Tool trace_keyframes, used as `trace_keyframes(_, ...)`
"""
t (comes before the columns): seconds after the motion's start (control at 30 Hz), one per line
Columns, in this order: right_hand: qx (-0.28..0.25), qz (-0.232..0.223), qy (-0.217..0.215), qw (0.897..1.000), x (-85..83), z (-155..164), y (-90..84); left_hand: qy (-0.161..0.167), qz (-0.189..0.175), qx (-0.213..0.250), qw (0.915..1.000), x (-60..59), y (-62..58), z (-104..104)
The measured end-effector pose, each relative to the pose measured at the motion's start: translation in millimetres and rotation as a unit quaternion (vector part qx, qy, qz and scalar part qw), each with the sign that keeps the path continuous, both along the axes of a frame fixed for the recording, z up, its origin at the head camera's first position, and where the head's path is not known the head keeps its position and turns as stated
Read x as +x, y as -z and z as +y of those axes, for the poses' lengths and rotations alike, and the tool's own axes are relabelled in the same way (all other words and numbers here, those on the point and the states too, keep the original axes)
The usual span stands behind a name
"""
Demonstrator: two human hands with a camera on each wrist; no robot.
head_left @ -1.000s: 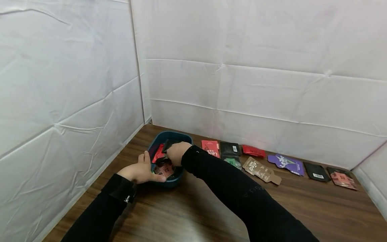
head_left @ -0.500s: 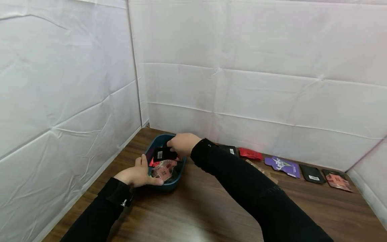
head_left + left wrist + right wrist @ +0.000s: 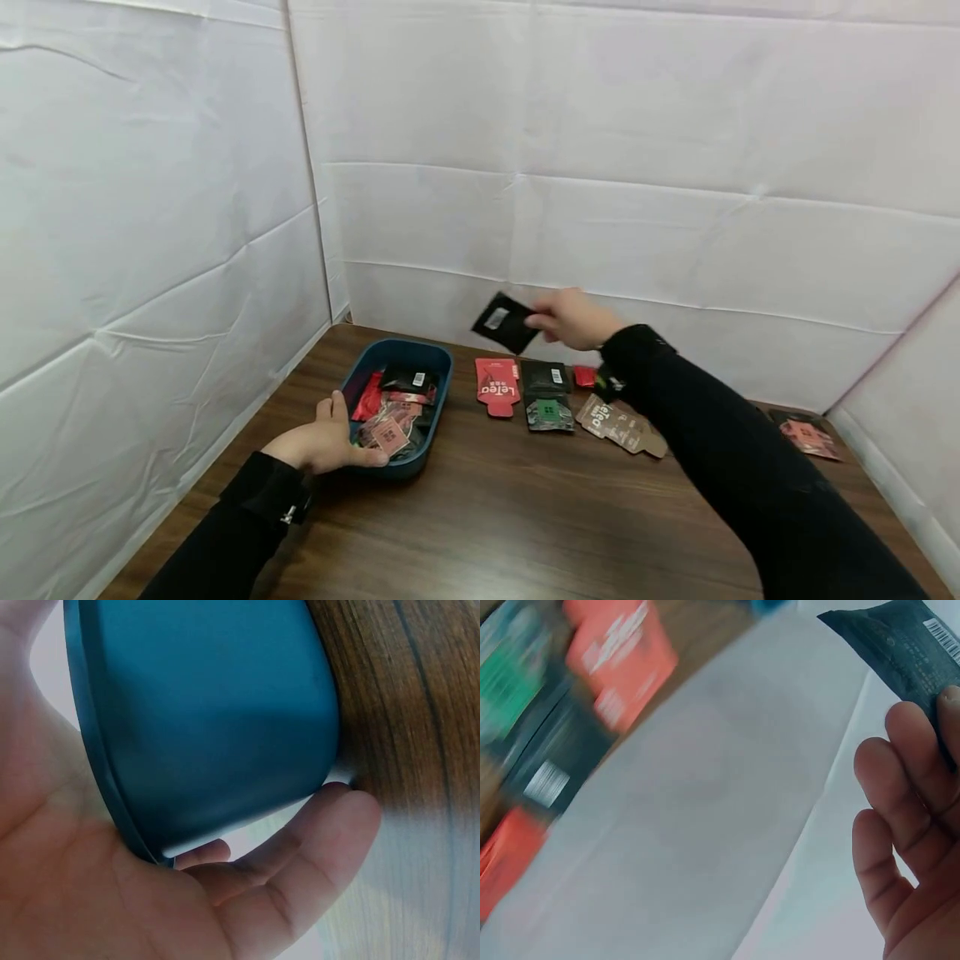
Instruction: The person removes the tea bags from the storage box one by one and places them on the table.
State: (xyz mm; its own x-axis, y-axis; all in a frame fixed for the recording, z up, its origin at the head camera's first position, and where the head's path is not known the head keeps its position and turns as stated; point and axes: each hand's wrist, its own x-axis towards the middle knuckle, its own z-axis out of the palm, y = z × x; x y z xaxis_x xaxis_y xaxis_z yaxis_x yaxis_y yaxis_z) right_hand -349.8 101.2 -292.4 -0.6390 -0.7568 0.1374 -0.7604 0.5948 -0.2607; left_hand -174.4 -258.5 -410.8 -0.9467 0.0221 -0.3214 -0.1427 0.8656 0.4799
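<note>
My right hand (image 3: 577, 319) pinches a black sachet (image 3: 506, 323) by one corner, up in front of the back wall. A white barcode label shows on the flat packet, also in the right wrist view, where the thumb and fingertips grip the sachet (image 3: 900, 652). My left hand (image 3: 318, 442) holds the near left corner of a blue plastic bin (image 3: 438, 408). From the left wrist, the fingers (image 3: 300, 877) curl round the outer wall of the bin (image 3: 217, 712). Inside it lie several sachets: a black one (image 3: 408, 380), a red one (image 3: 369, 398) and clear ones with pink labels (image 3: 390, 435).
A row of packets lies along the back of the wooden table (image 3: 510, 508): a red LeTea packet (image 3: 497, 383), a black one (image 3: 545, 377), a green-labelled one (image 3: 550, 413), a brown packet (image 3: 618, 423) and a pink-labelled one (image 3: 808, 435). White sheeting (image 3: 615, 108) encloses the table.
My right hand has lifted the black sachet out of the bin and moved right and up with it. My left hand stays at the bin. The view has shifted slightly.
</note>
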Motion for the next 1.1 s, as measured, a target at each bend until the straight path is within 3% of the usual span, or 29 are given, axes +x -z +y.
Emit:
trace_keyframes(0.23,-0.042,-0.032,0.124,0.991,2.0,127.0,11.2,-0.001,-0.007,0.006,1.0,-1.0,-0.5,-1.9)
trace_keyframes(0.33,-0.051,-0.038,0.174,0.983,10.8,173.2,24.9,0.004,-0.01,0.008,0.9999,-1.6,0.3,-6.5)
trace_keyframes(0.47,-0.052,-0.043,0.209,0.976,22.9,221.5,47.8,0.008,-0.012,0.013,0.9998,-1.3,2.3,-14.5)
trace_keyframes(0.67,-0.014,-0.116,0.252,0.961,42.1,263.8,79.5,0.006,-0.015,0.02,0.9997,5.7,0.4,-23.7)
trace_keyframes(0.9,0.071,-0.149,0.266,0.95,59.2,272.4,115.3,0.016,-0.009,0.016,0.9997,13.3,-6.1,-32.7)
trace_keyframes(1.0,0.065,-0.21,0.307,0.926,62.4,268.9,126.4,0.013,-0.014,0.021,0.9996,13.6,-5.4,-35.9)
trace_keyframes(1.1,0.022,-0.29,0.358,0.887,64.2,263.3,131.4,0.011,-0.015,0.027,0.9995,14.2,-2.3,-38.4)
